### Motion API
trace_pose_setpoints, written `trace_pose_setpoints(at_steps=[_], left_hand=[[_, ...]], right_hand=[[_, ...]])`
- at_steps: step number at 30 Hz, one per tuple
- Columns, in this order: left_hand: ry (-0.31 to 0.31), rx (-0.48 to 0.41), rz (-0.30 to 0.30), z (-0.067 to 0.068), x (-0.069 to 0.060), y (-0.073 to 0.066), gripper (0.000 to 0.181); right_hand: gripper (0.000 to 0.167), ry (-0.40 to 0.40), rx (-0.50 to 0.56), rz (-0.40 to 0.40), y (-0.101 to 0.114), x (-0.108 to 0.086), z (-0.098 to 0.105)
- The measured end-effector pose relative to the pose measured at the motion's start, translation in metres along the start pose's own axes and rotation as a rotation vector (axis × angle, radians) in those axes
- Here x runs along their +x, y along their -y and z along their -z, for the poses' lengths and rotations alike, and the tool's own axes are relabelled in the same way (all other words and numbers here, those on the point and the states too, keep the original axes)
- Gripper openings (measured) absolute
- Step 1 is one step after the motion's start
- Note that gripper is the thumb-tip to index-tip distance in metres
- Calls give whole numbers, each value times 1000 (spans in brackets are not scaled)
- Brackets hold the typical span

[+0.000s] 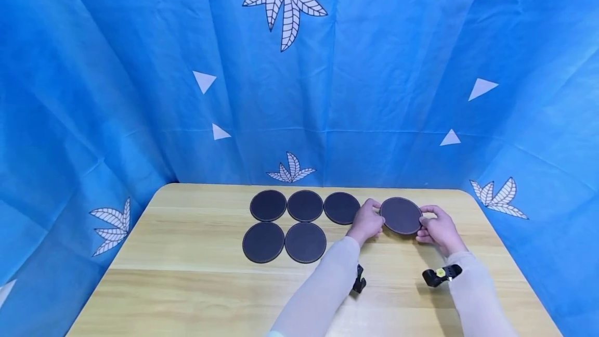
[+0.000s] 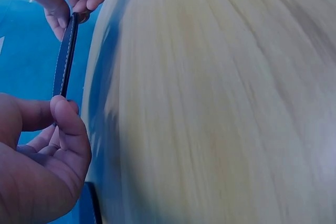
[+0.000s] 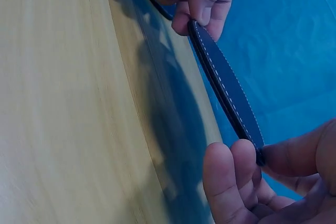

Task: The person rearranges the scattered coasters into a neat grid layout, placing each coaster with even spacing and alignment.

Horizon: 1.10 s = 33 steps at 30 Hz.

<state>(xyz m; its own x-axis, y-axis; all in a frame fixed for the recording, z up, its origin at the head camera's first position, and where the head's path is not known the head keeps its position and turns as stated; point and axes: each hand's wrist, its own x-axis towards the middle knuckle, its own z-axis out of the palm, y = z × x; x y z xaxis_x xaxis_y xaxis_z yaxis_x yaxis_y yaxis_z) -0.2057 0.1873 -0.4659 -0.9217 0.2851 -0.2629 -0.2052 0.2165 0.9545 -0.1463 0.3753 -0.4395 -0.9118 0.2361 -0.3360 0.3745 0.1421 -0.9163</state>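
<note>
A round dark coaster with light stitching round its rim is held above the table's right rear part. My left hand pinches its left edge between thumb and fingers, and my right hand pinches the opposite edge. Seen edge-on in the right wrist view, the coaster is tilted and stands off the wood; its edge looks layered, and I cannot tell if it is more than one. Just left of my left hand lies another coaster, partly near the fingers.
Two more coasters continue that back row leftward. In front of them lie two others, side by side. The pale wooden table ends at a blue patterned curtain. Each wrist wears a black camera mount.
</note>
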Motion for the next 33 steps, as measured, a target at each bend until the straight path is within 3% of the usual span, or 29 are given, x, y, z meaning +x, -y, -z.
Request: trace_pose_setpoints(at_steps=[6,10,16,25,33], left_hand=[[12,103,-69,16,-1,4,35],[5,180,-78,24,-2,6,36],[5,203,-78,28,-6,9,37],[15,253,-128,39,-9,8,41],[13,423,-189,55,-17,-1,37]], right_hand=[[50,41,-59,19,0,-3,-12],[49,70,-117,35,-1,-4,-17],[47,81,-179,70,-2,-8,-21],[44,129,-243,81,0,-15,-28],[40,169,-323,103,2,-19,-38]])
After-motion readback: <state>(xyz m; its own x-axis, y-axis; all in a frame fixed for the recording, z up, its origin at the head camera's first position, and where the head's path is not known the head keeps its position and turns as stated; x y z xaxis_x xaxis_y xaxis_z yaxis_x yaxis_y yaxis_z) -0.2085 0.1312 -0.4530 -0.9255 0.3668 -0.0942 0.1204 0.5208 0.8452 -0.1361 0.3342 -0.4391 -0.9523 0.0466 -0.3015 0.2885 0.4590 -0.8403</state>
